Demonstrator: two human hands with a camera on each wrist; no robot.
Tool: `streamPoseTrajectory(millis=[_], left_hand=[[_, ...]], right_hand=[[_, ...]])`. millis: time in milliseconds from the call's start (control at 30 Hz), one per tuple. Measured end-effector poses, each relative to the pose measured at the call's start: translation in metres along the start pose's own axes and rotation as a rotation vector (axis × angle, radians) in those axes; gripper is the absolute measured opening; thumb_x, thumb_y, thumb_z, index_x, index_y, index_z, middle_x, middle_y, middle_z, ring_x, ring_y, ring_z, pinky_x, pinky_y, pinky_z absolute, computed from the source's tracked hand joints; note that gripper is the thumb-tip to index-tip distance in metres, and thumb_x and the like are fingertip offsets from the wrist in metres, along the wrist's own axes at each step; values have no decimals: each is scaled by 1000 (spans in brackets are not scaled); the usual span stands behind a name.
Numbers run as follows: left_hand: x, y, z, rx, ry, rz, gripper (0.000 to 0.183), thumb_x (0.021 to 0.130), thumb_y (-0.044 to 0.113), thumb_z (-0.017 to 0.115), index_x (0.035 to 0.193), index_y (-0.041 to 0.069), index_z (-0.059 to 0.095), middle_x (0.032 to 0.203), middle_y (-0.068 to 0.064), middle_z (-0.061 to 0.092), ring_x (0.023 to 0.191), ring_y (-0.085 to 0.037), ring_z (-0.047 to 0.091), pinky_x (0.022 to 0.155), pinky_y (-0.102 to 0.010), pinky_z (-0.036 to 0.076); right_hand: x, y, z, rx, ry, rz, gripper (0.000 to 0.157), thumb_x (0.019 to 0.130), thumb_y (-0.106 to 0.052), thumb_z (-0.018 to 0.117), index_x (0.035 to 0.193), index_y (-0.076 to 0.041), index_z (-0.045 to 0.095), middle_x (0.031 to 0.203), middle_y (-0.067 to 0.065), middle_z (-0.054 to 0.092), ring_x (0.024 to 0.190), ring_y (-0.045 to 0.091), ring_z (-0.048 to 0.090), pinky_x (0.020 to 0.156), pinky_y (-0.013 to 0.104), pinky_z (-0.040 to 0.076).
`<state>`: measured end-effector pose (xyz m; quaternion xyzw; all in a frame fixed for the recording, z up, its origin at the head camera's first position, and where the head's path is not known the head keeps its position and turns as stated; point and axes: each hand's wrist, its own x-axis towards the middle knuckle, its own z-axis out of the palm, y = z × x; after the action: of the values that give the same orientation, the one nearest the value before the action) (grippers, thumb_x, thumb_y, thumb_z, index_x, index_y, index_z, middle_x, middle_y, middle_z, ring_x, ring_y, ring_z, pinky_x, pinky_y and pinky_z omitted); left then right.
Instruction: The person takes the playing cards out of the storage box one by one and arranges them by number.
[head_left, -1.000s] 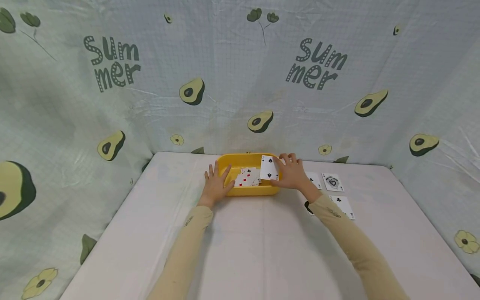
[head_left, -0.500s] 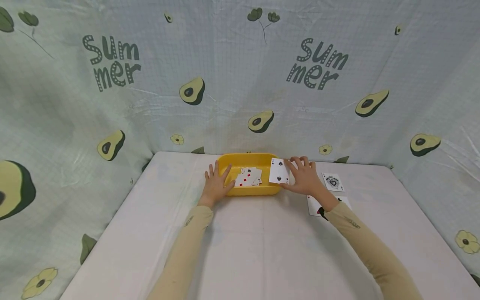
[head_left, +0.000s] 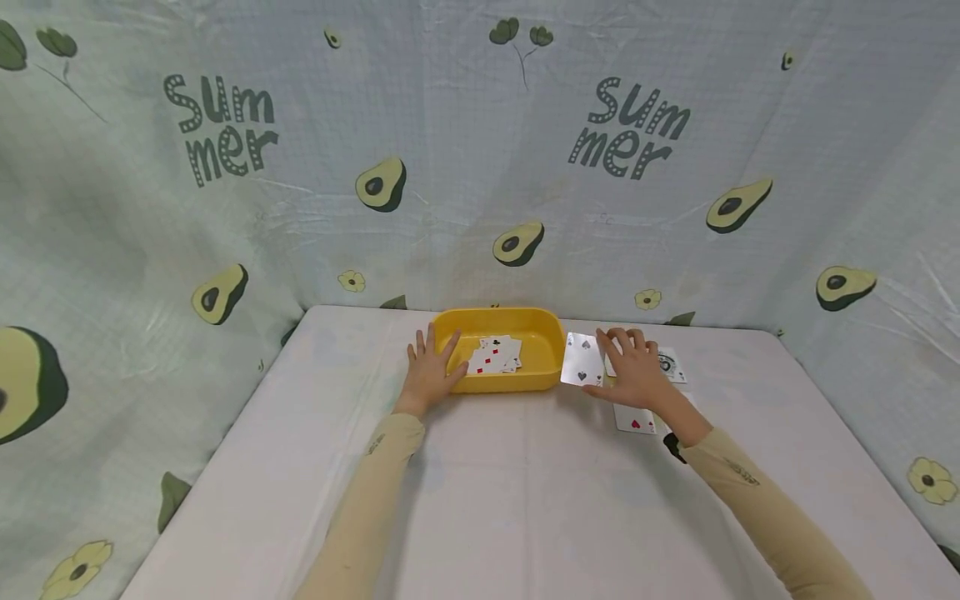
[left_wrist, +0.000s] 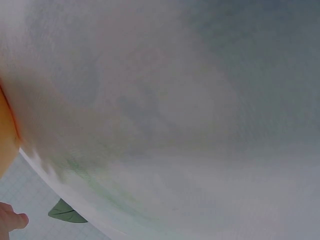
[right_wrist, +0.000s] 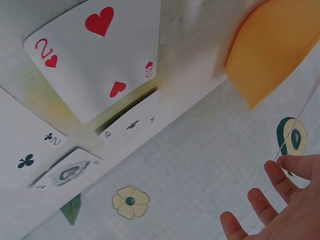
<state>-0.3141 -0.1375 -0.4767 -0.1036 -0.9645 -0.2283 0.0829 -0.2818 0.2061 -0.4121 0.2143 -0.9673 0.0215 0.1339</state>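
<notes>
My right hand point(head_left: 636, 371) pinches a two of spades playing card point(head_left: 579, 360) at its right edge, held just right of the yellow tray point(head_left: 517, 383). In the right wrist view that card shows only as a thin edge at the fingertips point(right_wrist: 270, 165). My left hand point(head_left: 426, 375) rests on the tray's left rim with straight, spread fingers. Inside the tray lies a small overlapping pile of cards point(head_left: 491, 357), a diamond card and a club card among them. Laid out on the table are a two of hearts point(right_wrist: 100, 55), two of clubs point(right_wrist: 20, 145), ace of clubs point(right_wrist: 132, 120) and ornate ace point(right_wrist: 69, 172).
A white-covered table point(head_left: 480, 500) spreads out in front of me. Behind and beside it hangs a fabric backdrop point(head_left: 450, 100) printed with avocados and flowers. The right forearm and hand partly cover the laid-out cards in the head view.
My right hand has carried the two of spades rightward and slightly toward me, from over the tray to beside it. The left hand stays on the rim.
</notes>
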Motion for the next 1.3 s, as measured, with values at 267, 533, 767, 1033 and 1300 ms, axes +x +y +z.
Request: streamPoseTrajectory(millis=[267,533,767,1033,1300], left_hand=[[-7,11,-12,75,-51,-25,60,91,44,39,143,25,18,149,-23,-1,134,-48,-1,106,-60,6],[-7,11,-13,59,-44,-20,60,90,43,41,143,24,20,149,-24,1,133,-49,1,105,-61,7],[-7,10,-12,58,-35,-9,60,90,43,41,143,24,20,148,-25,0,133,-50,1,104,-62,7],[-6,10,-13,44,-28,0,60,90,43,41,143,23,21,148,-26,1,132,-51,2,104,-63,8],[-4,11,-12,36,-23,0,61,89,44,41,143,22,22,148,-26,2,132,-51,2,103,-63,8]], right_hand=[[-21,13,-1,7,29,-2,87,62,-59,67,128,-7,43,119,13,38,108,35,30,81,56,32],[-36,25,-1,8,51,5,88,60,-56,70,127,-7,42,117,14,38,109,38,31,81,58,32],[-48,34,-1,3,48,24,87,61,-54,70,128,-6,42,116,14,39,109,38,32,81,58,31],[-63,50,-4,-13,50,9,86,62,-53,70,129,-7,42,118,12,41,109,36,33,79,57,33],[-80,68,-10,-32,6,19,83,63,-50,71,128,-7,41,120,13,42,108,38,34,79,57,32]])
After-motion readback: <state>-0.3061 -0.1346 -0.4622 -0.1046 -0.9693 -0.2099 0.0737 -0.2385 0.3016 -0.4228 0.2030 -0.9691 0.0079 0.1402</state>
